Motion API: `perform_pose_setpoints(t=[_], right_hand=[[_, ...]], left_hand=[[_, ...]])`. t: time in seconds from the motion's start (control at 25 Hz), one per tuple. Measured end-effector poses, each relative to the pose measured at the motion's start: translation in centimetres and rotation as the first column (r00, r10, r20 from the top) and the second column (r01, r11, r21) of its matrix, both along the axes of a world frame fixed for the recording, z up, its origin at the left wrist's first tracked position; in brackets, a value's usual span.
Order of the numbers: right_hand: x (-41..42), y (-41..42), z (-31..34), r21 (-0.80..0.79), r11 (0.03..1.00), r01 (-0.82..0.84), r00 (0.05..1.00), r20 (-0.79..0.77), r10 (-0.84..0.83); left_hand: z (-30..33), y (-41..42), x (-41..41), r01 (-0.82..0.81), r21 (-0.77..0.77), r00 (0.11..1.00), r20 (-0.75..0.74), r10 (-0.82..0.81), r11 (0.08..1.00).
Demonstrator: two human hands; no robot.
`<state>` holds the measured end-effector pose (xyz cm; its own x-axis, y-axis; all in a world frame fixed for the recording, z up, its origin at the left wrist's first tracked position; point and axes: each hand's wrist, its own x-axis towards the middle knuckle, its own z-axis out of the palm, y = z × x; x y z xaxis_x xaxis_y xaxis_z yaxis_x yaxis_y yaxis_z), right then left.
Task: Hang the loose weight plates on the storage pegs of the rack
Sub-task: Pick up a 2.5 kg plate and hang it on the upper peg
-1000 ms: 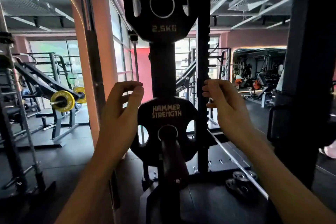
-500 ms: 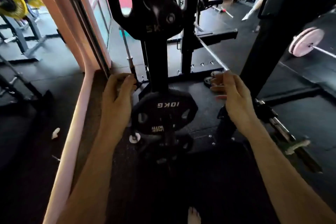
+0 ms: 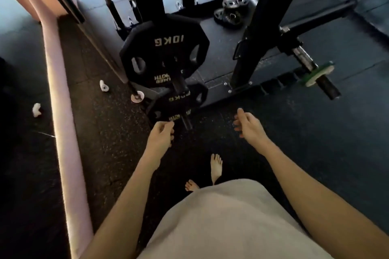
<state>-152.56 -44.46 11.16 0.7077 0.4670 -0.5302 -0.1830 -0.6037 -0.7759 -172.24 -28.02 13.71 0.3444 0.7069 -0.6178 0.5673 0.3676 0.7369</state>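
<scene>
We look down along both bare forearms to a dark rubber floor [image 3: 294,132] at the foot of a black rack [image 3: 259,33]. The left hand [image 3: 161,135] hangs with its fingers curled loosely inward and holds nothing; it lies just in front of the lowest plate without clearly touching it. The right hand [image 3: 247,125] is further right, apart from the plates, its fingers half bent and relaxed, likewise empty. Two black plates hang on pegs of the rack's near upright: the upper plate [image 3: 164,52], marked 10KG, and below it the lower plate [image 3: 179,103], whose marking we cannot read with certainty. The peg end [image 3: 187,123] of the lower one projects toward us between the two hands. Further back, a small pile of loose plates [image 3: 230,13] lies on the platform [image 3: 221,52] inside the rack. At right, a barbell sleeve [image 3: 324,83] carrying a thin green plate [image 3: 319,72] rests low near the floor. Two bare feet [image 3: 215,166] stand below the hands, and a pale garment [image 3: 221,221] fills the lower middle. A pink kerb [image 3: 61,111] runs along the left.
</scene>
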Motion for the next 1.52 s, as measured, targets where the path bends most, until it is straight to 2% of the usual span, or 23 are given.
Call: perform_pose_setpoints(t=[0.08, 0.2, 0.32, 0.36, 0.4, 0.44, 0.6, 0.76, 0.84, 1.08, 1.36, 1.52], right_hand=[[-0.8, -3.7, -3.1, -0.156, 0.987, 0.026, 0.994, -0.102, -0.042], [-1.3, -10.0, -6.1, -0.312, 0.943, 0.115, 0.953, -0.233, -0.194], [-1.3, -16.1, -7.8, -0.419, 0.895, 0.155, 0.906, -0.3, -0.297], [-0.9, -18.5, -8.3, -0.438, 0.879, 0.189, 0.884, -0.314, -0.347], [-0.5, -20.4, -8.5, -0.446, 0.864, 0.232, 0.859, -0.323, -0.398], [-0.4, -21.3, -9.0, -0.447, 0.861, 0.243, 0.849, -0.332, -0.412], [2.1, -28.8, -10.3, -0.43, 0.81, 0.4, 0.749, -0.356, -0.559], [6.4, -37.9, -11.0, -0.421, 0.733, 0.534, 0.652, -0.346, -0.674], [9.2, -42.6, -11.0, -0.414, 0.7, 0.582, 0.607, -0.351, -0.713], [19.6, -52.8, -10.4, -0.35, 0.628, 0.695, 0.55, -0.305, -0.778], [30.6, -57.8, -12.4, -0.398, 0.67, 0.626, 0.559, -0.37, -0.742], [39.4, -62.5, -11.8, -0.458, 0.606, 0.651, 0.506, -0.334, -0.796]], left_hand=[[-3.1, -1.9, -0.6, 0.125, -0.095, 0.974, -0.178, -0.141, 0.988], [-7.2, -5.1, -1.1, 0.296, -0.22, 0.868, -0.344, -0.358, 0.93], [-9.7, -7.7, -1.0, 0.492, -0.35, 0.7, -0.386, -0.601, 0.797], [-10.1, -8.8, 0.0, 0.57, -0.392, 0.608, -0.39, -0.691, 0.722], [-10.4, -9.4, 1.1, 0.63, -0.419, 0.522, -0.394, -0.756, 0.653], [-10.5, -9.5, 1.4, 0.655, -0.432, 0.478, -0.398, -0.783, 0.62], [-12.0, -12.7, 9.7, 0.797, -0.366, 0.275, -0.488, -0.828, 0.48], [-12.8, -19.5, 21.6, 0.894, -0.3, 0.137, -0.521, -0.843, 0.331], [-13.0, -23.8, 27.8, 0.916, -0.278, 0.113, -0.515, -0.85, 0.29], [-13.2, -33.9, 43.0, 0.971, -0.193, 0.028, -0.5, -0.865, 0.144], [-15.8, -42.5, 58.8, 0.972, -0.234, -0.098, -0.494, -0.864, 0.023], [-16.6, -46.4, 70.4, 0.966, -0.255, -0.158, -0.452, -0.878, -0.042]])
